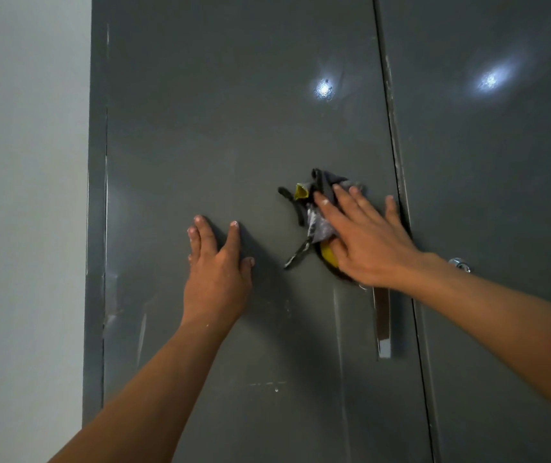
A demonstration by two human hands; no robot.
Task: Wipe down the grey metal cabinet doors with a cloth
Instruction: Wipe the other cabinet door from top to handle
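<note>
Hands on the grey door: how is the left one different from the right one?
The left hand lies bare on the door; the right hand presses a cloth against it. The left hand is mid-door; the right hand is by the gap between the doors. Both are flat, fingers straight, on the same door.

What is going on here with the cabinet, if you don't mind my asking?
A person is wiping the grey cabinet doors. The right hand presses a crumpled grey and yellow cloth with straight fingers against the left door, close to the seam with the right door. The left hand rests flat on the same door, to the left of the cloth, and holds nothing.
</note>
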